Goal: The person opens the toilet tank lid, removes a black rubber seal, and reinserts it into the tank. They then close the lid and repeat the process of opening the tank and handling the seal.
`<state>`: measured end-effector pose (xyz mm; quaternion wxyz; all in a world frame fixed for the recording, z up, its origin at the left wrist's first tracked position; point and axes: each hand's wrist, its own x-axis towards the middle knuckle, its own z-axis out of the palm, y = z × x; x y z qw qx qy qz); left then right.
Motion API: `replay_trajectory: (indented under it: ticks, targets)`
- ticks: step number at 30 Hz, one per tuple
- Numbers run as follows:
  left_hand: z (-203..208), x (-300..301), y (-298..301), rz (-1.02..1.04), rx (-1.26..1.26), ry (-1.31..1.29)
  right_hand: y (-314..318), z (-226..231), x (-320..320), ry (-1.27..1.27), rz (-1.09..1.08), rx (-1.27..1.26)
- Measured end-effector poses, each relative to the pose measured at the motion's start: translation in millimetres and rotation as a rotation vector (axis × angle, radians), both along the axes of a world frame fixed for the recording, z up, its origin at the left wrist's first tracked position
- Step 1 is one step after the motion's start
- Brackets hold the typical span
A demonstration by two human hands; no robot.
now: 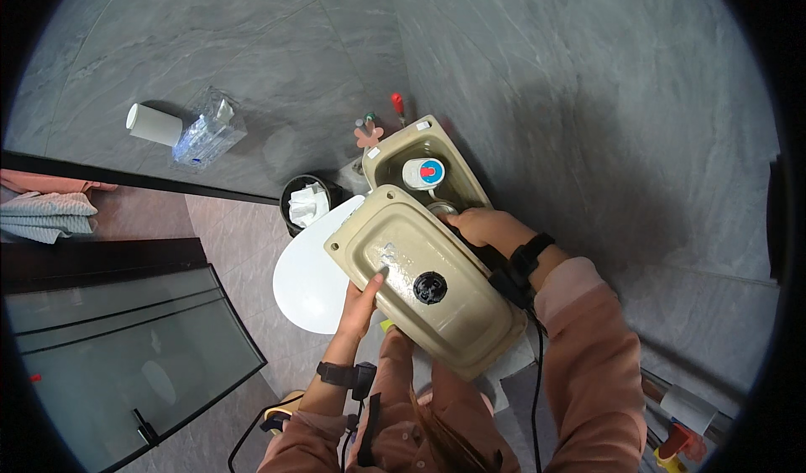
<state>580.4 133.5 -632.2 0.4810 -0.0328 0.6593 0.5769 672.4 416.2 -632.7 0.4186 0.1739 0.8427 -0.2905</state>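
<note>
An upturned beige toilet tank lid (378, 246) lies tilted across the front of the open tank (390, 147), a round black piece (430, 287) stuck on its face. Gripping the lid's left edge is my left hand (359, 307), thumb on top and fingers underneath. My right hand (477, 224) reaches between lid and tank, its fingers curled beside a round greyish part (441, 209). The lid's edge partly hides those fingers, so what they hold is unclear. Behind them in the tank stands a white valve with a blue-and-red cap (431, 171).
A white toilet seat cover (311, 284) is left of the lid. Behind it stands a black bin (289, 214) holding white tissue. A red-handled item (397, 104) and a pink flower-shaped piece (368, 135) sit beyond the tank. A glass door (143, 372) is at lower left.
</note>
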Motion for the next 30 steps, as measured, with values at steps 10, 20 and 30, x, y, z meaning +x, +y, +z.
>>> replay_trajectory:
  ticks: [10,20,30]
  targets:
    - [3,-1,4,-0.031,-0.028,0.029,13,2,-16,0.142,-0.033,0.026]
    - [-10,-4,-3,-0.083,0.043,0.041,28,3,-28,0.973,0.134,0.37]
    - [-8,-6,-2,-0.119,0.057,0.049,22,6,-26,0.842,0.193,0.437]
